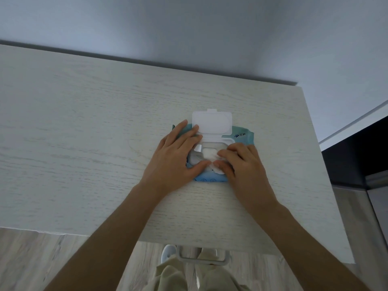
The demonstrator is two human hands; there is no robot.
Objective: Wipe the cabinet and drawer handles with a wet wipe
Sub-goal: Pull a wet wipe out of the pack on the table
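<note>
Blue-green plastic wet wipe pack (244, 136), white flip lid (212, 122) open, lies near the pale wood-grain worktop (84, 133) right edge. Left hand (178, 156) presses flat on the pack, fingers straight. Right hand (241, 162) grip pinches the white wipe (210, 154) at the opening.

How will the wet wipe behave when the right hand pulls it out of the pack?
The wipe looks thin and crumpled, so it is probably floppy and light. The soft pack may lift with it, which is likely why the left hand presses it down while the right hand pinches.
</note>
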